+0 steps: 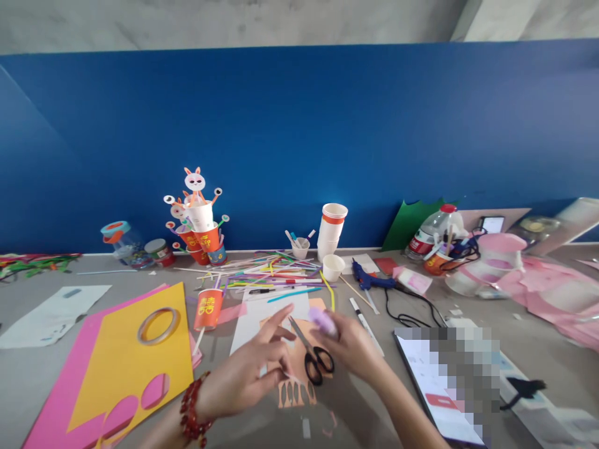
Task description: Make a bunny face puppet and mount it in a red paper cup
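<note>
My left hand (253,371) hovers over the papers, index finger stretched out. Its thumb and bent fingers come together near a small pale bit too unclear to name. In my right hand (353,349) is a short lilac tube (322,321), blurred at its end. Black-handled scissors (312,358) lie between my hands on orange paper (299,330). Just below are orange paper cut-outs (297,394) with narrow strips. White paper (243,315) extends beneath the orange sheet.
Yellow card (116,349) with a tape roll (158,325) lies left. Behind are a red paper cup (208,308), loose coloured sticks (281,271), stacked white cups (331,234) and decorated cups (201,218). To the right are a blue glue gun (372,277), its cable and a tablet (430,380).
</note>
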The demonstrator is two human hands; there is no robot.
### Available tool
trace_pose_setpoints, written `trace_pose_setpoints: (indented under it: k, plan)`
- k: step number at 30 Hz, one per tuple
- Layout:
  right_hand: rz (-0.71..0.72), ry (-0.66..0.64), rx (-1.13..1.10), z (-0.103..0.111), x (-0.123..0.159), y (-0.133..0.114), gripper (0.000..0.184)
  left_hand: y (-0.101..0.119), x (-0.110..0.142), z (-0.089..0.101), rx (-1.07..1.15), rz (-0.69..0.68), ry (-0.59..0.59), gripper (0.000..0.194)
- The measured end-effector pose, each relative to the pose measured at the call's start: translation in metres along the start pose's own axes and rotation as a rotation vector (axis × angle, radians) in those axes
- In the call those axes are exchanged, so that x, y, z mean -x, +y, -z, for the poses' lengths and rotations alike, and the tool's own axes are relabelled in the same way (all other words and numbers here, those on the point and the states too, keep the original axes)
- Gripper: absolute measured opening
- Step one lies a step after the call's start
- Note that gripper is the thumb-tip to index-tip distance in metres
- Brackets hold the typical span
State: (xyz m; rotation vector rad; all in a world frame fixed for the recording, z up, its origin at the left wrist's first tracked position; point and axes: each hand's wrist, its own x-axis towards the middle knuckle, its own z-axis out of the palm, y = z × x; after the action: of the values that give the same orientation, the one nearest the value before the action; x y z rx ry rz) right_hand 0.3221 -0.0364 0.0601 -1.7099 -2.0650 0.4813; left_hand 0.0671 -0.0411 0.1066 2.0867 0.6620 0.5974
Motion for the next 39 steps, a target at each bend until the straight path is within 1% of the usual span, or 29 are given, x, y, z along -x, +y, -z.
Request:
trace_pose_setpoints:
  k: [1, 2, 4, 5, 6, 9, 11, 13, 16, 19, 21, 22, 23, 24, 25, 26, 28, 29, 31, 33, 37, 39]
  plan:
    - [-0.09, 0.084, 0.042, 0.004, -0.009, 0.013, 0.028, -0.004, -0.001, 0.001, 0.078, 0.045, 0.076, 0.009]
    - [-0.211, 0.175, 0.132, 0.007, -0.018, 0.027, 0.033, -0.009, -0.001, 0.0, 0.164, 0.082, 0.151, 0.007]
    - [-0.343, 0.251, 0.209, 0.01, -0.034, 0.05, 0.047, -0.019, -0.003, -0.005, 0.366, 0.126, 0.285, 0.009]
    - [-0.387, 0.271, 0.232, 0.01, -0.041, 0.06, 0.051, -0.023, -0.004, -0.009, 0.449, 0.145, 0.333, 0.013]
    - [-0.411, 0.281, 0.253, 0.007, -0.045, 0.067, 0.051, -0.026, -0.004, -0.013, 0.511, 0.17, 0.371, 0.017]
    - [-0.415, 0.274, 0.309, -0.005, -0.051, 0.078, 0.046, -0.03, -0.006, -0.023, 0.658, 0.264, 0.447, 0.022]
    - [-0.387, 0.262, 0.341, -0.012, -0.052, 0.08, 0.042, -0.03, -0.007, -0.028, 0.771, 0.305, 0.455, 0.022]
    - [-0.355, 0.25, 0.365, -0.016, -0.052, 0.081, 0.041, -0.03, -0.007, -0.031, 0.875, 0.317, 0.447, 0.021]
    - [-0.32, 0.231, 0.379, -0.013, -0.051, 0.085, 0.042, -0.031, -0.009, -0.034, 0.982, 0.313, 0.471, 0.02]
    - [-0.328, 0.247, 0.357, 0.002, -0.046, 0.088, 0.051, -0.031, -0.009, -0.034, 1.106, 0.309, 0.488, 0.018]
    - [-0.354, 0.31, 0.291, 0.014, -0.037, 0.081, 0.055, -0.03, -0.007, -0.033, 1.246, 0.337, 0.442, 0.019]
    - [-0.34, 0.364, 0.235, 0.019, -0.031, 0.074, 0.053, -0.03, -0.007, -0.033, 1.334, 0.356, 0.393, 0.02]
    - [-0.298, 0.413, 0.149, 0.023, -0.024, 0.063, 0.047, -0.029, -0.006, -0.033, 1.427, 0.374, 0.326, 0.02]
    - [-0.24, 0.433, 0.026, 0.025, -0.018, 0.05, 0.041, -0.028, -0.005, -0.035, 1.514, 0.387, 0.25, 0.02]
    - [-0.154, 0.4, -0.142, 0.026, -0.011, 0.034, 0.034, -0.028, -0.005, -0.037, 1.59, 0.392, 0.17, 0.018]
    - [-0.059, 0.312, -0.332, 0.024, -0.005, 0.017, 0.029, -0.027, -0.005, -0.04, 1.649, 0.39, 0.1, 0.017]
    - [0.115, 0.111, -0.638, 0.018, 0.002, -0.014, 0.021, -0.027, -0.006, -0.046, 1.708, 0.377, 0.011, 0.017]
    - [0.179, 0.034, -0.748, 0.013, 0.004, -0.027, 0.018, -0.026, -0.006, -0.048, 1.714, 0.372, -0.009, 0.019]
    - [0.265, -0.059, -0.913, 0.006, 0.004, -0.044, 0.016, -0.027, -0.006, -0.052, 1.709, 0.366, -0.017, 0.025]
    - [0.283, -0.108, -1.021, 0.0, 0.003, -0.051, 0.018, -0.028, -0.004, -0.054, 1.707, 0.375, -0.019, 0.028]
    - [0.226, -0.167, -1.105, -0.008, 0.001, -0.049, 0.024, -0.03, 0.001, -0.055, 1.731, 0.406, -0.018, 0.031]
    - [0.151, -0.183, -1.161, -0.01, 0.001, -0.047, 0.025, -0.031, 0.002, -0.056, 1.697, 0.407, 0.034, 0.026]
